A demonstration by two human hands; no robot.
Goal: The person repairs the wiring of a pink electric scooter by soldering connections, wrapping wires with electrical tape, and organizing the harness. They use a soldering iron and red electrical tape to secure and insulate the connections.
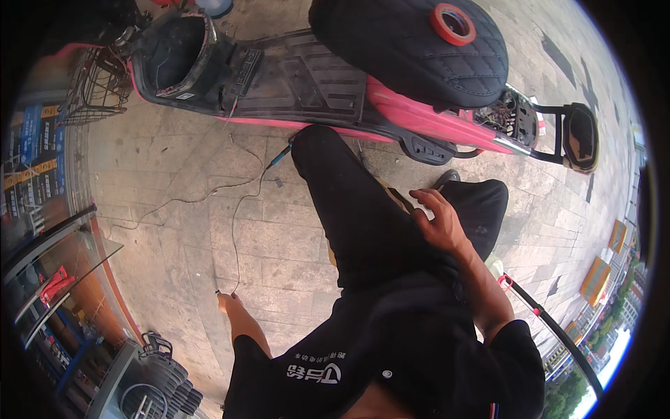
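Note:
Out to the lower left, my left hand (226, 302) is closed at the end of a thin cable (236, 244); a small dark tip shows at its fingers, too small to name. Across the paving the cable curves up to a slim teal-handled tool (280, 156) beside my left knee. My right hand (441, 222) hovers over or rests on my right thigh, its fingers apart and holding nothing. Ahead of me stands a pink and black electric scooter (433, 124) with a black quilted seat (391, 56). A roll of red tape (441, 29) lies on that seat.
Wires show in the scooter's uncovered tail (506, 115). A wire basket (98, 87) is at its front. Along the left stand a glass-topped cabinet (73, 255), stacked boxes (35, 157) and a grey machine (150, 384). A black bar (565, 342) crosses at lower right.

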